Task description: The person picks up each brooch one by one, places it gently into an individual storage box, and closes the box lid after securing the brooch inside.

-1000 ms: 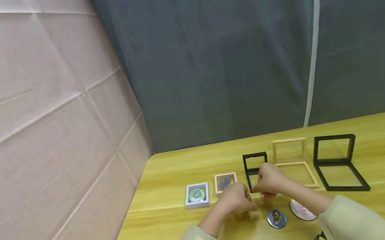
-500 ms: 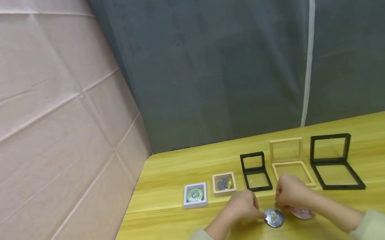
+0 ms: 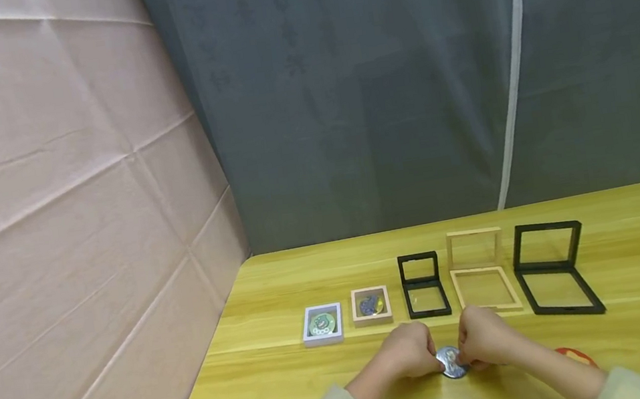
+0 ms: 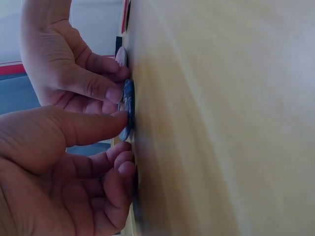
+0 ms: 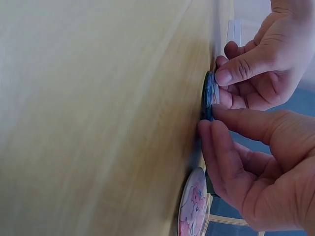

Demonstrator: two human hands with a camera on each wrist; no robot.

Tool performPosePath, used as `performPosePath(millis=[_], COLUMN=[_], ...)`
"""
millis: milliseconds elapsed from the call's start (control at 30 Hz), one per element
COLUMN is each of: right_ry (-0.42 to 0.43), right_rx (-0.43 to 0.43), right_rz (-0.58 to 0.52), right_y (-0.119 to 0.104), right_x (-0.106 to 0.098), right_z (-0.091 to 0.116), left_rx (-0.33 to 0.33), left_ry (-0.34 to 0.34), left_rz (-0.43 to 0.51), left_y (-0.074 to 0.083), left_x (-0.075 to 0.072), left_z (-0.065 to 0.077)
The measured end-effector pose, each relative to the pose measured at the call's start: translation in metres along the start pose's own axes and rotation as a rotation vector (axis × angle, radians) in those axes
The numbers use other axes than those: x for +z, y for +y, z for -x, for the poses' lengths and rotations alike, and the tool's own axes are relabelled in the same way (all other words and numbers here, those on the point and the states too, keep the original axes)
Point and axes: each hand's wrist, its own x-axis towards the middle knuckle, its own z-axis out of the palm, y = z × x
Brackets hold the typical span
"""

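A round button badge (image 3: 450, 363) with a blue rim and a portrait lies low over the wooden table, between both hands. From the left side, my left hand (image 3: 411, 350) holds its edge, thumb on the face and fingers curled beside it. At the opposite edge my right hand (image 3: 486, 337) pinches the badge, its thumb on the face and fingertips right at the rim. In the right wrist view the badge (image 5: 209, 96) shows edge-on. A pink illustrated badge (image 5: 192, 204) lies beside the right hand; the right hand and forearm hide it in the head view.
Behind the hands stand an open small black frame (image 3: 426, 299), an open beige frame (image 3: 456, 289) and an open larger black frame (image 3: 591, 292). Further left are a white frame (image 3: 324, 341) and a pale pink frame (image 3: 374, 320), each with a badge inside. A red badge (image 3: 575, 354) shows past the right forearm.
Both hands have come from near the small black frame down to the portrait badge and taken hold of its edges. The small black frame is now uncovered, and the pink badge is hidden from the head view.
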Motion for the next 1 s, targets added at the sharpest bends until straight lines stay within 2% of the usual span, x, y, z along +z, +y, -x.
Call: performPosePath(millis=[133, 300, 600, 767, 1000], right_ry=[-0.021, -0.054, -0.018, -0.028, -0.044], right_rx=[-0.020, -0.035, 0.116, 0.127, 0.141], right_rz=[-0.050, -0.127, -0.201, -0.208, -0.231], right_y=[0.0022, 0.0067, 0.0058, 0.0064, 0.0048], right_x=[-0.0003, -0.0013, -0.0001, 0.0000, -0.0002], right_z=[-0.0009, -0.0007, -0.0010, -0.0016, -0.0033], left_rx=[0.002, -0.016, -0.027, -0.048, -0.059], left_ry=[0.013, 0.006, 0.020, 0.028, 0.050], left_rz=[-0.006, 0.090, 0.248, 0.312, 0.350], left_y=[-0.0001, -0.0012, -0.0035, -0.0043, -0.0058], left_x=[0.0013, 0.0027, 0.0034, 0.0043, 0.0022], left_z=[-0.0007, -0.0012, -0.0014, -0.0015, -0.0030])
